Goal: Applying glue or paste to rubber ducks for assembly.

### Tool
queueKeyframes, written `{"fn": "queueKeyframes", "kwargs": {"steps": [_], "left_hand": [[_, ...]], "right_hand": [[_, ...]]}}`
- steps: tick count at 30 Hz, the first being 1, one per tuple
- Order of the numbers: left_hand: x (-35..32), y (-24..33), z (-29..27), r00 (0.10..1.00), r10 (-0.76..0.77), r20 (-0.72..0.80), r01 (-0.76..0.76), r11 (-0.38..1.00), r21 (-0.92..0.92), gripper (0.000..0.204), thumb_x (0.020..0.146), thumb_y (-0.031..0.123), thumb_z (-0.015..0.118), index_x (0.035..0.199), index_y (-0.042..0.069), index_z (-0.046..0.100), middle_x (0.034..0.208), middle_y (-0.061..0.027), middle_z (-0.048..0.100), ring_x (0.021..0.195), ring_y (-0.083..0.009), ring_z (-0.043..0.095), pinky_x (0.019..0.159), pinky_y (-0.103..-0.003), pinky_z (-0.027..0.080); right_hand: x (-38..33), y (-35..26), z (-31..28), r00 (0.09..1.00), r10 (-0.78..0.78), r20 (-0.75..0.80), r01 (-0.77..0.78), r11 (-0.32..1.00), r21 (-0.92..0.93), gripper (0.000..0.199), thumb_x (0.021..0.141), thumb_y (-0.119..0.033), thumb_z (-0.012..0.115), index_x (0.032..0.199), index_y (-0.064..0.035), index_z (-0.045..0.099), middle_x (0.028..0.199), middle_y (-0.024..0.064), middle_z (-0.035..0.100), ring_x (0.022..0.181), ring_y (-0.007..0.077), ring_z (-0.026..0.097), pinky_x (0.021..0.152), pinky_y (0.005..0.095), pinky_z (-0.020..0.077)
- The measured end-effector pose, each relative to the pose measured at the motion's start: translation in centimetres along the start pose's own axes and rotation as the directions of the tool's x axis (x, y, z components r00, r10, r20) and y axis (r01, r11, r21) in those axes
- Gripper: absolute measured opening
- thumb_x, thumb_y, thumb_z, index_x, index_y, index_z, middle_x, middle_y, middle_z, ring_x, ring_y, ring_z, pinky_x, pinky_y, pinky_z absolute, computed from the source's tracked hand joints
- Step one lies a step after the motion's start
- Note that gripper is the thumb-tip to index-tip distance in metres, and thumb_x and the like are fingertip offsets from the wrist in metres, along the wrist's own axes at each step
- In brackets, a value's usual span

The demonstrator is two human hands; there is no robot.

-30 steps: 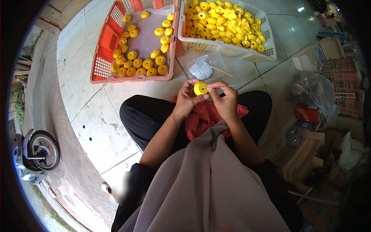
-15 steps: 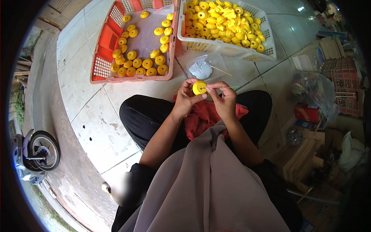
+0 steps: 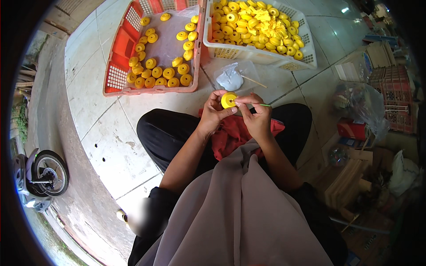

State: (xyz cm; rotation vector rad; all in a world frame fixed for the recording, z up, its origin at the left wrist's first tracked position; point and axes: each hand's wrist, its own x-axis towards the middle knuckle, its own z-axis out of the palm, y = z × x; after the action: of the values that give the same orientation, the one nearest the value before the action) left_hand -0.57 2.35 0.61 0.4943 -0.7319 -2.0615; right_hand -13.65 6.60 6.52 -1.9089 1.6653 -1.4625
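My left hand (image 3: pixel 214 114) is closed around a yellow round piece with a hole in its middle (image 3: pixel 227 99), held up above my lap. My right hand (image 3: pixel 256 115) pinches a thin green-ended stick (image 3: pixel 266 105), whose far end sticks out beyond the fingers. The fingertips of that hand are right at the hole of the yellow piece, so the stick's near tip is hard to make out. A red cloth (image 3: pixel 226 139) lies in my lap under both hands. Just beyond them, a pale blue-white paste (image 3: pixel 230 79) sits on clear plastic, with a wooden stick (image 3: pixel 254 81) beside it.
A red crate (image 3: pixel 116 53) at the far left holds spaced yellow pieces on a plastic sheet. Next to it, a white crate (image 3: pixel 248 55) is heaped with more. Boxes, wood and a clear plastic bag (image 3: pixel 361 106) crowd the right. A motorcycle wheel (image 3: pixel 51 173) shows at the left.
The stick's green end has tipped down toward me as my right fingers turned slightly at the hole. My left hand keeps the yellow piece in nearly the same place.
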Motion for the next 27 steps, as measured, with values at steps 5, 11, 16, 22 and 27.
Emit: {"fn": "queueKeyframes", "kwargs": {"steps": [5, 11, 16, 22, 27], "left_hand": [[-0.08, -0.12, -0.12, 1.0, -0.004, 0.001, 0.004, 1.0, -0.01, 0.05, 0.071, -0.014, 0.065, 0.111, 0.006, 0.043, 0.106, -0.005, 0.053, 0.099, -0.0146, 0.053, 0.087, -0.028, 0.046], [-0.11, -0.04, -0.06, 1.0, -0.001, 0.004, 0.001, 1.0, -0.024, 0.05, 0.071, -0.014, 0.065, 0.111, 0.006, 0.044, 0.106, -0.005, 0.053, 0.099, -0.0144, 0.053, 0.086, -0.027, 0.046], [-0.19, 0.08, -0.1, 1.0, -0.005, -0.002, 0.005, 1.0, -0.028, 0.049, 0.071, -0.014, 0.065, 0.11, 0.006, 0.044, 0.106, -0.0052, 0.053, 0.099, -0.0145, 0.054, 0.086, -0.028, 0.047], [-0.16, 0.0, -0.02, 1.0, -0.004, 0.002, 0.004, 0.999, -0.053, 0.049, 0.071, -0.013, 0.066, 0.11, 0.006, 0.044, 0.105, -0.0052, 0.054, 0.099, -0.0147, 0.054, 0.086, -0.028, 0.047], [-0.14, -0.01, -0.2, 1.0, 0.004, 0.002, -0.004, 1.0, -0.024, 0.048, 0.071, -0.013, 0.065, 0.11, 0.006, 0.044, 0.107, -0.0055, 0.054, 0.099, -0.0152, 0.054, 0.087, -0.029, 0.047]], "right_hand": [[-0.56, 0.07, 0.56, 0.976, 0.216, -0.007, -0.209, 0.95, 0.233, 0.008, 0.076, 0.006, 0.062, 0.082, 0.0009, 0.06, 0.078, 0.0096, 0.064, 0.074, 0.0184, 0.064, 0.069, 0.0273, 0.0492], [-0.64, 0.03, 0.74, 0.958, 0.287, -0.011, -0.269, 0.91, 0.315, 0.006, 0.078, 0.006, 0.061, 0.082, 0.002, 0.06, 0.079, 0.0085, 0.065, 0.076, 0.014, 0.062, 0.072, 0.0253, 0.0491], [-0.94, 0.49, 0.89, 0.952, 0.305, 0.01, -0.288, 0.887, 0.36, 0.005, 0.079, 0.005, 0.061, 0.083, 0.0023, 0.06, 0.08, 0.0086, 0.065, 0.077, 0.014, 0.062, 0.074, 0.0251, 0.049], [-0.74, 0.18, 0.75, 0.942, 0.335, 0.008, -0.304, 0.844, 0.442, 0.006, 0.079, 0.006, 0.062, 0.083, 0.0025, 0.06, 0.081, 0.0085, 0.065, 0.078, 0.0138, 0.062, 0.074, 0.0249, 0.049], [-0.59, -0.03, 0.58, 0.961, 0.275, 0.013, -0.261, 0.895, 0.361, 0.008, 0.078, 0.007, 0.062, 0.084, 0.0011, 0.06, 0.081, 0.0095, 0.065, 0.077, 0.0153, 0.063, 0.076, 0.0263, 0.0484]]}}
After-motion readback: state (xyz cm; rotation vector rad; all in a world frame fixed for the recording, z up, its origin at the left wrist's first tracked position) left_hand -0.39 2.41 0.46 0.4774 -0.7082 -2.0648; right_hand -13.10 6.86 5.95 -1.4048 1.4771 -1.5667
